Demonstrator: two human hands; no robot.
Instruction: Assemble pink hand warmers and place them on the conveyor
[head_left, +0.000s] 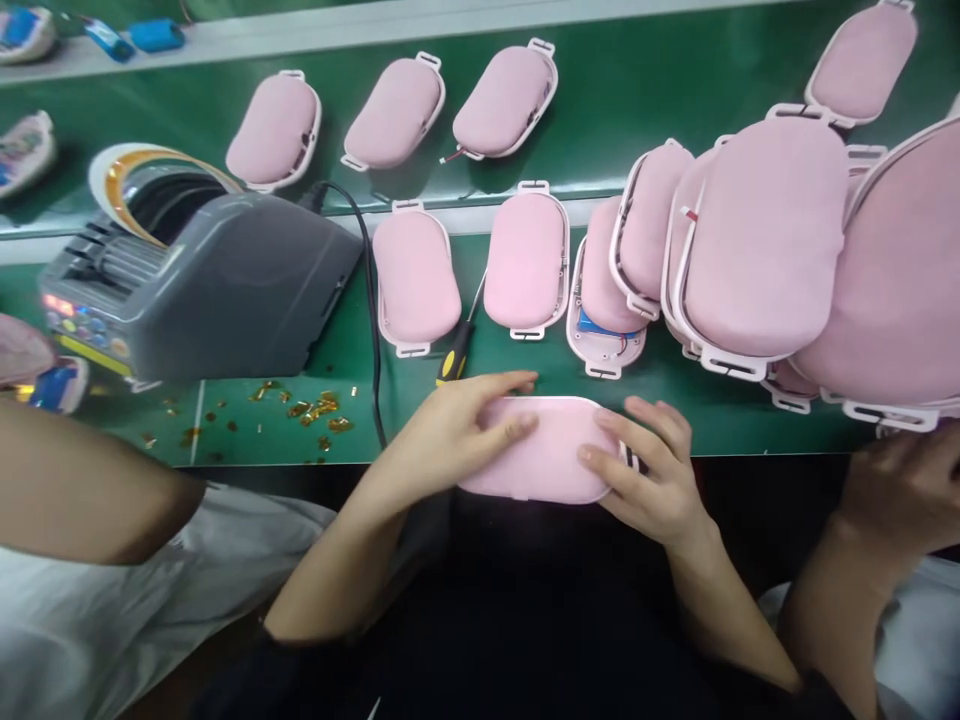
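Note:
A pink oval padded case (555, 450) lies lengthwise between my hands at the front edge of the green bench. My left hand (480, 425) grips its left end, thumb on top and fingers along the far side. On the right end rests my right hand (649, 465), its fingertips on the top face and side. A dark slot or strap shows at that end. Just beyond my left hand lies a screwdriver (456, 350) with a yellow and black handle. Two similar pink cases, one on the left (416, 275) and one on the right (527, 262), lie behind it.
A grey tape dispenser (232, 290) stands at the left, its black cable (373, 330) running to the bench edge. Scraps of amber tape (319, 405) lie in front. Stacked pink cases (765, 240) fill the right. Co-workers' arms show left (90, 480) and right (892, 510).

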